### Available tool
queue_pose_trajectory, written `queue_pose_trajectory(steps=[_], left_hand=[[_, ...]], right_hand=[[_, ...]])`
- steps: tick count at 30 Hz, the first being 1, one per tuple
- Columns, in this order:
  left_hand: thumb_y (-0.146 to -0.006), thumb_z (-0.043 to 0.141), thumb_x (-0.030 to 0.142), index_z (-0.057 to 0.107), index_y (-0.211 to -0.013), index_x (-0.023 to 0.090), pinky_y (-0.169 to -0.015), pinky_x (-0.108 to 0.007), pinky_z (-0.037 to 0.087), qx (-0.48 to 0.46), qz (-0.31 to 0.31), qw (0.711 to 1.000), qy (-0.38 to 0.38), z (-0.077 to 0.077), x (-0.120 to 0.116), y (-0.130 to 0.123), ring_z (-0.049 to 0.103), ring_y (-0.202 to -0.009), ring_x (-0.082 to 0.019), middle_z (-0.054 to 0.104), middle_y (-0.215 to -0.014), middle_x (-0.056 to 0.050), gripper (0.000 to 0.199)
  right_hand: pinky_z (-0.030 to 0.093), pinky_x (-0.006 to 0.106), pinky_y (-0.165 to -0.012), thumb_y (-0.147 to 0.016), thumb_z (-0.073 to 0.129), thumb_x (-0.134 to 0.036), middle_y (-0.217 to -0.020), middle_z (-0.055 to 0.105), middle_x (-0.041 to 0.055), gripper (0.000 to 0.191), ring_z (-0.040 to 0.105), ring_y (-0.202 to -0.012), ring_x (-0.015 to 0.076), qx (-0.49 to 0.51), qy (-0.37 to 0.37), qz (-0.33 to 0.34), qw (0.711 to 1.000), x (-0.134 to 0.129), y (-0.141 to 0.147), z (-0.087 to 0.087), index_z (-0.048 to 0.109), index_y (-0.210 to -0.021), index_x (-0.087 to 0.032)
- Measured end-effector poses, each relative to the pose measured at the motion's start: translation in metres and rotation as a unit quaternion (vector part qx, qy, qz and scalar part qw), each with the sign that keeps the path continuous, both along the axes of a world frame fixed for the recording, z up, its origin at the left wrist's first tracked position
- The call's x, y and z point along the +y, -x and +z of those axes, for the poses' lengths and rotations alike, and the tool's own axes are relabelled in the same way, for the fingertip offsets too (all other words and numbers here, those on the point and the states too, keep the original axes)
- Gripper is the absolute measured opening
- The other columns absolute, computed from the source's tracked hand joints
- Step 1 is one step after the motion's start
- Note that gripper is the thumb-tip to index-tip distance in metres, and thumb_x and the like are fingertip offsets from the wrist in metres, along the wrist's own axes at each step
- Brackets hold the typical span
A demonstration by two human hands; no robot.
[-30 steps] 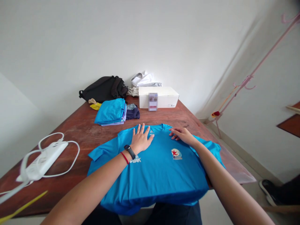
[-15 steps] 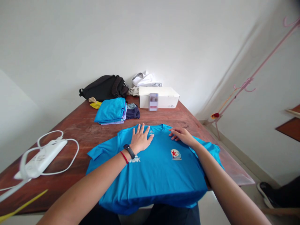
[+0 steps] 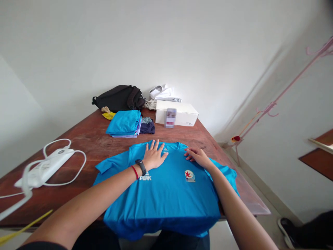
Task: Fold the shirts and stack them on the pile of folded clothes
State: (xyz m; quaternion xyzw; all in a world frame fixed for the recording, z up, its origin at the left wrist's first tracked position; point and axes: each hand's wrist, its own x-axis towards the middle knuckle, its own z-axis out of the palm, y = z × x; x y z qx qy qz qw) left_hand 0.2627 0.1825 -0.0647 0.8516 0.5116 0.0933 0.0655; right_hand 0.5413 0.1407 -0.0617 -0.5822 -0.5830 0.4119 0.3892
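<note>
Since the earlier frame, the head-worn view has swung slightly, so the reddish-brown wooden table (image 3: pixel 78 146) is seen lower and further left, while both hands are kept at nearly the same spots on the garment. A bright blue T-shirt (image 3: pixel 161 198) is laid flat on the near part of the table, its collar pointing away and its lower part reaching over the near edge. The left hand (image 3: pixel 154 157) is pressed palm down just beside the collar, with its fingers spread. The right hand (image 3: pixel 198 157) is laid flat on the other side of the collar, above a star badge (image 3: pixel 189 176). Neither hand is clenched, and no cloth is gripped; the shirt is only pressed by open palms. A black wristband (image 3: pixel 141 166) and a red band (image 3: pixel 134 172) are worn on the left wrist. Beyond the collar, a folded blue clothing stack (image 3: pixel 124 124), dark folded clothing (image 3: pixel 147 127), a white box (image 3: pixel 177 113) and a black backpack (image 3: pixel 118 99) are placed. A white power unit (image 3: pixel 45 167) with looped cable is left of the shirt.
</note>
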Motion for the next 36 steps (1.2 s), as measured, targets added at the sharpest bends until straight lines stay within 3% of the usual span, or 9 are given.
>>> queue_pose_trajectory(steps=[6,11,14,18,20,23,28,33,36], left_hand=[[-0.099,0.03,0.071,0.017,-0.165,0.025,-0.123,-0.06,0.014,0.01,-0.061,0.994,0.091,0.036,0.0,0.016,0.003,-0.157,-0.035,0.004,-0.17,-0.013,0.081],[-0.096,0.042,0.072,0.034,-0.159,0.035,-0.124,-0.055,0.018,0.016,-0.087,0.993,0.072,0.068,-0.031,0.086,0.014,-0.157,-0.033,0.018,-0.17,-0.005,0.074],[-0.096,0.04,0.072,0.04,-0.157,0.032,-0.122,-0.053,0.026,-0.003,0.019,0.999,0.028,0.057,-0.066,0.147,0.022,-0.156,-0.034,0.026,-0.169,-0.007,0.073],[-0.095,0.04,0.066,0.018,-0.163,0.006,-0.116,-0.057,0.035,-0.006,0.223,0.973,-0.063,0.013,-0.107,0.207,0.029,-0.151,-0.042,0.028,-0.165,-0.024,0.094],[-0.095,0.039,0.062,0.025,-0.16,0.001,-0.113,-0.064,0.034,0.021,0.277,0.958,-0.068,-0.006,-0.119,0.22,0.028,-0.15,-0.048,0.03,-0.163,-0.027,0.091],[-0.093,0.04,0.065,0.044,-0.153,0.003,-0.114,-0.069,0.029,0.048,0.289,0.955,-0.049,-0.018,-0.125,0.22,0.024,-0.151,-0.051,0.029,-0.164,-0.027,0.086],[-0.094,0.043,0.062,0.062,-0.134,0.02,-0.111,-0.073,0.029,-0.019,0.294,0.953,-0.066,-0.008,-0.125,0.211,0.029,-0.15,-0.047,0.039,-0.162,-0.018,0.061],[-0.094,0.046,0.05,0.068,-0.1,0.024,-0.109,-0.046,0.044,-0.147,0.21,0.96,-0.11,0.001,-0.12,0.211,0.057,-0.131,-0.031,0.069,-0.129,-0.011,0.035],[-0.094,0.045,0.054,0.071,-0.105,0.02,-0.104,-0.042,0.048,-0.14,0.201,0.961,-0.128,0.006,-0.117,0.208,0.065,-0.116,-0.032,0.073,-0.117,-0.013,0.044]], right_hand=[[0.054,0.024,-0.057,-0.085,0.069,-0.06,-0.094,0.078,0.0085,0.047,0.072,-0.071,0.0171,0.008,-0.001,0.0,1.0,0.002,0.0,-0.003,0.073,-0.106,-0.018],[0.054,0.023,-0.057,-0.086,0.069,-0.058,-0.093,0.077,0.0085,0.043,0.072,-0.071,0.017,0.015,-0.003,0.001,1.0,0.003,-0.001,-0.004,0.072,-0.103,-0.019],[0.055,0.024,-0.057,-0.085,0.068,-0.06,-0.092,0.077,0.0085,0.045,0.072,-0.071,0.0173,0.008,-0.01,0.007,1.0,0.003,-0.002,-0.005,0.072,-0.102,-0.019],[0.054,0.024,-0.056,-0.083,0.07,-0.061,-0.091,0.077,0.0085,0.046,0.071,-0.07,0.0175,-0.001,-0.01,0.003,1.0,0.003,-0.001,-0.005,0.072,-0.102,-0.019],[0.053,0.024,-0.055,-0.083,0.07,-0.06,-0.09,0.077,0.0089,0.045,0.07,-0.069,0.0173,0.0,-0.008,-0.003,1.0,0.002,-0.001,-0.004,0.072,-0.101,-0.019],[0.054,0.024,-0.055,-0.083,0.071,-0.059,-0.091,0.076,0.0093,0.045,0.07,-0.07,0.0172,0.005,-0.001,-0.006,1.0,0.001,-0.001,-0.003,0.072,-0.103,-0.018],[0.055,0.025,-0.056,-0.084,0.072,-0.058,-0.091,0.076,0.0088,0.043,0.071,-0.071,0.0174,0.011,-0.003,-0.007,1.0,0.0,-0.002,-0.002,0.072,-0.102,-0.019],[0.055,0.025,-0.056,-0.082,0.071,-0.061,-0.092,0.076,0.0092,0.046,0.071,-0.07,0.0177,0.006,-0.001,-0.008,1.0,0.001,-0.002,-0.003,0.072,-0.1,-0.019],[0.055,0.025,-0.055,-0.082,0.07,-0.062,-0.092,0.076,0.0091,0.048,0.071,-0.07,0.0181,0.002,-0.004,-0.006,1.0,0.001,-0.001,-0.003,0.072,-0.103,-0.019]])
